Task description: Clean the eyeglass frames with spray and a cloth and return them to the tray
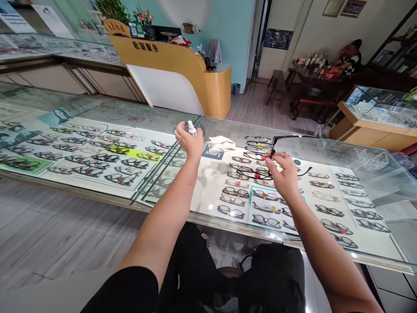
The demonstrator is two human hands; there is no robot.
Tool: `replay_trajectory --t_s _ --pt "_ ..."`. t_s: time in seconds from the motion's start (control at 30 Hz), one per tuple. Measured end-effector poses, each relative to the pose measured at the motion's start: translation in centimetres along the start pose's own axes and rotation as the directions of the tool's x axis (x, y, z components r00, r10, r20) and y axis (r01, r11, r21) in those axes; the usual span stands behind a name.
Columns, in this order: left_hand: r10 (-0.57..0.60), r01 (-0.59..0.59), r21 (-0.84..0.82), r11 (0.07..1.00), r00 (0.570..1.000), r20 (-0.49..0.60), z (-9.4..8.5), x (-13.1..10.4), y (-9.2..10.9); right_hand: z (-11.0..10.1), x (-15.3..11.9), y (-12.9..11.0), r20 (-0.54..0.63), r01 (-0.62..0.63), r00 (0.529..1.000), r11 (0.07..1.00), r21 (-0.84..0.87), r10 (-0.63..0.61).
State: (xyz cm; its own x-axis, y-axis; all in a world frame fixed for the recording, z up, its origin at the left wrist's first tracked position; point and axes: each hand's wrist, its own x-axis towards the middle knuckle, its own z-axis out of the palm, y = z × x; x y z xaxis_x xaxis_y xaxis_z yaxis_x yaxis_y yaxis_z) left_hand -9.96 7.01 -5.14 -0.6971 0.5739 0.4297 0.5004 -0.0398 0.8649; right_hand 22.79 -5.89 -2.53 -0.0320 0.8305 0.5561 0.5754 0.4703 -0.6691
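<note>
From the head view, we held a small white bottle [192, 130] in our left hand [189, 142], its top pointing up and our fingers clamped around it above the glass counter [228, 224]. Our right hand [282, 170] was raised over the same counter, fingers pinched together on a pair of black glasses [274, 142], one temple reaching out to the right; the front of the frame seemed to blend with the eyewear below, so we could not trace its whole outline. A crumpled pale cloth [222, 143] lay between our two hands, just beside the left one, next to a dark blue card [213, 154] with white lettering. Under the glass, rows of spectacles [266, 221] were spread on white boards. Beyond the counter stood a yellow reception desk [216, 93], and at the far right a person [352, 61] sat beside a cluttered dark table [304, 71].
</note>
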Motion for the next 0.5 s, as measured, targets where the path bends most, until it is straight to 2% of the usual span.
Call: replay_trajectory --t_s 0.1,0.23,0.37,0.43,0.5 --pt "-0.076 0.079 -0.023 0.997 0.991 0.113 0.8 0.9 -2.3 0.1 0.0 0.2 0.005 -0.008 1.0 1.0 0.009 0.008" --pt "-0.138 0.163 -0.08 0.983 0.957 0.255 1.1 1.0 -3.6 0.2 0.1 0.5 0.01 -0.017 1.0 0.999 0.038 0.016" --pt "-0.179 0.211 -0.092 0.973 0.945 0.272 0.7 1.0 -3.2 0.3 0.2 0.7 0.027 -0.02 0.999 0.999 0.048 0.018" --pt "-0.176 0.221 -0.125 0.967 0.938 0.298 0.5 0.9 -2.3 0.2 0.2 0.5 0.033 -0.018 0.999 0.998 0.052 0.016" --pt "-0.145 0.226 -0.182 0.957 0.915 0.376 0.5 0.4 -0.9 0.0 0.2 0.3 0.036 -0.018 0.999 0.998 0.061 0.015"
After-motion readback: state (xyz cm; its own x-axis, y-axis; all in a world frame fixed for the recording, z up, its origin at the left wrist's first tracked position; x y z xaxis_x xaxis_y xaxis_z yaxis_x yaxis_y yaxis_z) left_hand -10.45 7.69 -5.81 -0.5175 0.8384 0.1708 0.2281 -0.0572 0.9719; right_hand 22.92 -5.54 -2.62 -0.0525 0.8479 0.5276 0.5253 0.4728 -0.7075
